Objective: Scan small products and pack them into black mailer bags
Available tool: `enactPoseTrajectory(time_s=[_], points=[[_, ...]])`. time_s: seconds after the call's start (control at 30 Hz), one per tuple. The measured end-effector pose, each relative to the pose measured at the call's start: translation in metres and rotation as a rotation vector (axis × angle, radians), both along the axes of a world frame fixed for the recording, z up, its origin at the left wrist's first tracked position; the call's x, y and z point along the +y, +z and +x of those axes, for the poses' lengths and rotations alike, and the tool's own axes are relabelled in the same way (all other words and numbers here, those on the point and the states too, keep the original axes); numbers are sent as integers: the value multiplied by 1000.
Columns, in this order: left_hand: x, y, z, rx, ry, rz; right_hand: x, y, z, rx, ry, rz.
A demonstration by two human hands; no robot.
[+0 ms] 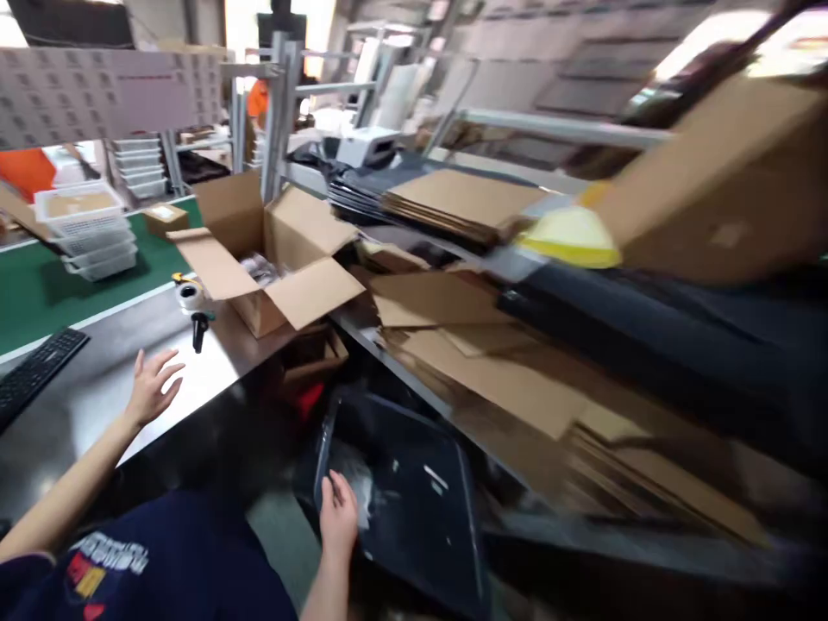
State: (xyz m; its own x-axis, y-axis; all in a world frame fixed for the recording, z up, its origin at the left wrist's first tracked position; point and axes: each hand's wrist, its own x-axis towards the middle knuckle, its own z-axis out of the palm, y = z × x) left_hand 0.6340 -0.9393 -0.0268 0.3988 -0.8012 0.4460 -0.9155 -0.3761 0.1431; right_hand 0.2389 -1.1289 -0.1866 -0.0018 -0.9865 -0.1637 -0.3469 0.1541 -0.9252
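Observation:
My left hand (155,388) is over the metal worktop (155,332), its fingers spread and holding nothing. Just beyond its fingertips stands what looks like a hand-held tape dispenser (194,312), with a white roll and a black handle. Below the table edge, my right hand (340,516) hangs over the near left side of a black bin (420,509), with its fingers loosely bent and slightly apart; I see nothing in them. Some clear plastic (359,483) and small white scraps lie in the bin. An open cardboard box (262,306) with wrapped contents sits at the worktop's far corner.
A black keyboard (39,375) lies at the left. White baskets (90,228) are stacked on the green surface (39,293). To the right, a shelf rack holds flattened cardboard (504,371), blurred by motion, and a yellow tape roll (573,237).

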Motion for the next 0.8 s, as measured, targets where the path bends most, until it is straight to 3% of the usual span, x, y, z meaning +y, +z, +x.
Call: enactPoseTrajectory(time_s=[0.07,0.13,0.2,0.27,0.33,0.37,0.43,0.5,0.6,0.7,0.8], points=[[-27,35,24,-24,48,-186,-45,32,41,-15,75,-100],[-61,70,41,0,27,-259,-95,84,74,-11,146,-264],[-105,106,53,51,-58,-238,-146,148,104,13,239,-495],[-159,136,61,114,-141,-84,-197,212,140,13,346,-727],[-216,150,64,147,-197,135,-246,264,186,17,472,-907],[-242,149,63,132,-214,214,-270,283,213,34,556,-951],[-287,133,58,72,-218,326,-318,304,273,127,751,-924],[-316,101,50,46,-187,402,-364,306,337,286,933,-805],[-329,48,38,143,-178,425,-419,277,426,624,1180,-600],[-322,15,32,188,-186,334,-445,222,491,879,1354,-392],[-317,2,30,154,-235,271,-442,159,517,1012,1430,-219]])
